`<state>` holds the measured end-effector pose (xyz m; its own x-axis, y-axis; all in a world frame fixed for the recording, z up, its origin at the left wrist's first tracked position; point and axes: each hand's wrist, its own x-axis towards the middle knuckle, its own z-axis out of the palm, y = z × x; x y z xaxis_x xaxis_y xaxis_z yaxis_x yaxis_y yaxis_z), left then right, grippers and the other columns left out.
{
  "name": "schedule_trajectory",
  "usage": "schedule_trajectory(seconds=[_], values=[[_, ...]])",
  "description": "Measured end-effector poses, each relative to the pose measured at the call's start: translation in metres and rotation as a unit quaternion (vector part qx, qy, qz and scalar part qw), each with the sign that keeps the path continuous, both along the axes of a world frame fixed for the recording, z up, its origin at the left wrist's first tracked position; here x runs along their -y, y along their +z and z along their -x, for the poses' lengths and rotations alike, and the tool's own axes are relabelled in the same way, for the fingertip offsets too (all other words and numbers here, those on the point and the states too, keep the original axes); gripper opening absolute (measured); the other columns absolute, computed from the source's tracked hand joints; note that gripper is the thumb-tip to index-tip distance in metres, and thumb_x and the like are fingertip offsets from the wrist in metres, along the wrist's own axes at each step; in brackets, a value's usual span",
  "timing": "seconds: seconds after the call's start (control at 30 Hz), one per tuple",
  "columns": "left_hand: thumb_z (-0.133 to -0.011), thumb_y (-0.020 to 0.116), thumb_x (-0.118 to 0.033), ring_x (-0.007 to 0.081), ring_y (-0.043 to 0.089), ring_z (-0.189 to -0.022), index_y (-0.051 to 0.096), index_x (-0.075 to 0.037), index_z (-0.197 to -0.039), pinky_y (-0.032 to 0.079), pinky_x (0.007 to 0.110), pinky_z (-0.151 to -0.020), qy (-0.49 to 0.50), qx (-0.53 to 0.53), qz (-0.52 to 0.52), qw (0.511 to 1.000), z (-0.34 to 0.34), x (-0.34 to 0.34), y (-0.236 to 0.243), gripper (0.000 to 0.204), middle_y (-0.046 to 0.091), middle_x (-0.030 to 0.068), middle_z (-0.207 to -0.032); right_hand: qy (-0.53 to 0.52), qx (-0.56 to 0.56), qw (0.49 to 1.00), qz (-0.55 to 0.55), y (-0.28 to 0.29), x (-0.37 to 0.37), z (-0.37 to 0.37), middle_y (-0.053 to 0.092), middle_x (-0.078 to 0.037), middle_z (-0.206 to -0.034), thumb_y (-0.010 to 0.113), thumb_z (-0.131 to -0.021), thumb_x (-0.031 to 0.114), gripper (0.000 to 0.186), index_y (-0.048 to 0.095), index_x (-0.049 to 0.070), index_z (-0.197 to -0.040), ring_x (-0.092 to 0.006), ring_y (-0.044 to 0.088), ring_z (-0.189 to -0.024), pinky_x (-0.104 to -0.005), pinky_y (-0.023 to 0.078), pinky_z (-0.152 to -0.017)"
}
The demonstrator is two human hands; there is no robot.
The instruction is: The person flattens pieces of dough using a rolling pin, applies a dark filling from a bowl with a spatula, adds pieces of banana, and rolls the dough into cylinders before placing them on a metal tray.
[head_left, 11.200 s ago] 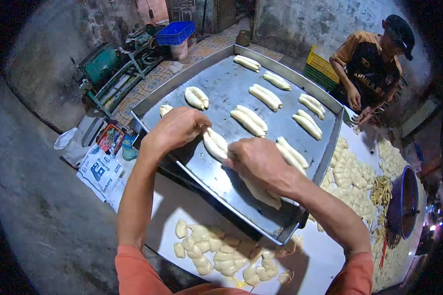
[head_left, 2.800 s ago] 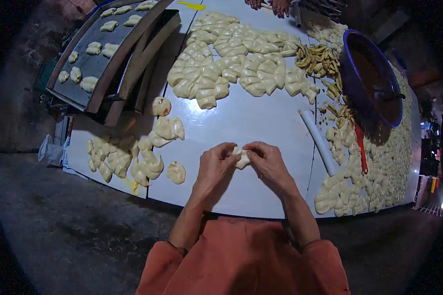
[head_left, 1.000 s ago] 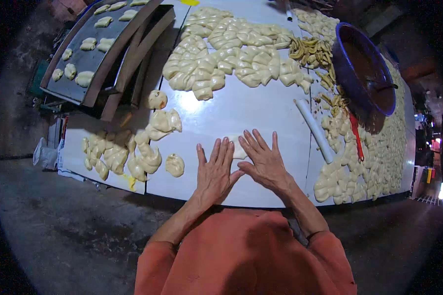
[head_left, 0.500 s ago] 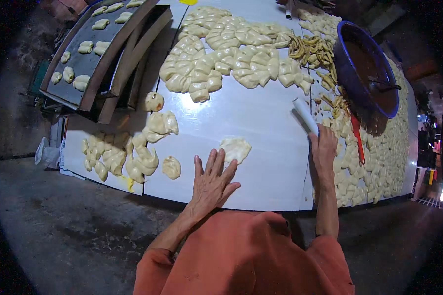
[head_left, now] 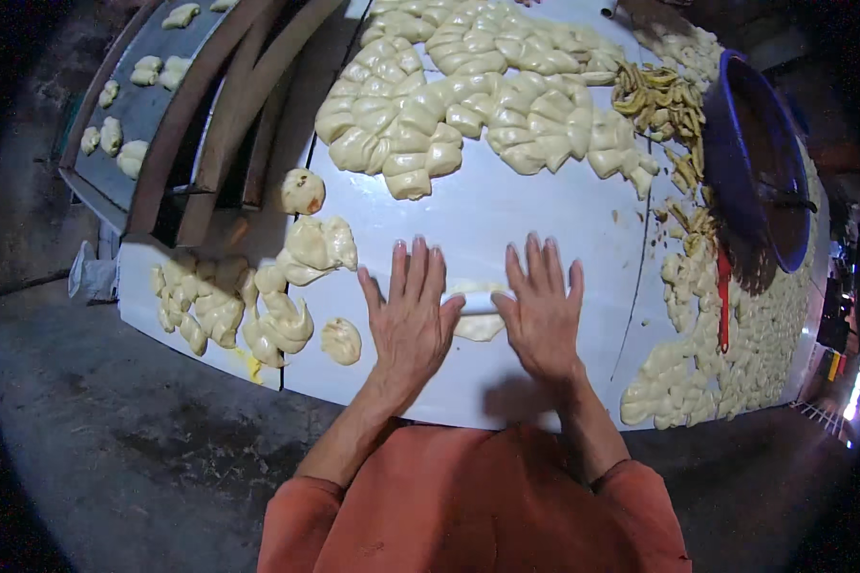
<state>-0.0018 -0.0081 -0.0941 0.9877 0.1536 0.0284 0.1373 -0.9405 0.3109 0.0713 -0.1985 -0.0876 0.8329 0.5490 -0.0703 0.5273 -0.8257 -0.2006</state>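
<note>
A flattened round of pale dough [head_left: 480, 327] lies on the white table in front of me. Across it rests a short white rolling pin [head_left: 475, 303]; only its middle shows. My left hand [head_left: 409, 310] lies palm down over the pin's left end, fingers stretched forward and thumb toward the dough. Over the right end, my right hand [head_left: 545, 320] is likewise flat, its fingers spread. Left of my left hand sits a small dough disc [head_left: 341, 341]. Beyond it are a folded dough lump [head_left: 317, 248] and a round piece with dark specks [head_left: 303, 192].
Many shiny dough pieces [head_left: 392, 134] cover the table's far side. At the right stands a blue basin [head_left: 736, 143] of brown liquid, beside peeled banana-like pieces [head_left: 661, 100], a red-handled tool [head_left: 723, 296] and more dough pieces [head_left: 698, 382]. Stacked trays [head_left: 153, 105] rise at the left.
My right hand has brought the rolling pin from the right onto the dough round. My left hand has shifted slightly and now lies over the pin's left end.
</note>
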Motion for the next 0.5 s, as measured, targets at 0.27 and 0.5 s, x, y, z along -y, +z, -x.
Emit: schedule_trajectory(seconds=[0.27, 0.5], values=[[-0.105, 0.055, -0.040, 0.0470, 0.008, -0.160, 0.035, -0.015, -0.164, 0.000, 0.081, -0.116, 0.027, 0.109, -0.029, 0.993, -0.116, -0.035, -0.020, 0.067, 0.014, 0.0264, -0.173, -0.049, 0.111, 0.991, -0.055, -0.006, -0.046, -0.103, 0.028, -0.027, -0.167, 0.054, -0.104, 0.049, 0.065, 0.045, 0.016, -0.159, -0.0466, 0.020, -0.157, -0.0719, 0.016, -0.121], [-0.101, 0.060, -0.048, 0.0516, -0.001, -0.159, 0.021, -0.011, -0.168, 0.004, 0.081, -0.117, -0.042, 0.067, -0.007, 0.997, -0.091, -0.037, -0.014, 0.086, 0.005, 0.0291, -0.173, 0.133, -0.044, 0.985, -0.104, 0.023, 0.005, -0.072, 0.067, -0.010, -0.103, 0.079, -0.085, 0.039, 0.050, 0.069, 0.010, -0.124, -0.0324, 0.065, -0.092, -0.0460, 0.051, -0.080]])
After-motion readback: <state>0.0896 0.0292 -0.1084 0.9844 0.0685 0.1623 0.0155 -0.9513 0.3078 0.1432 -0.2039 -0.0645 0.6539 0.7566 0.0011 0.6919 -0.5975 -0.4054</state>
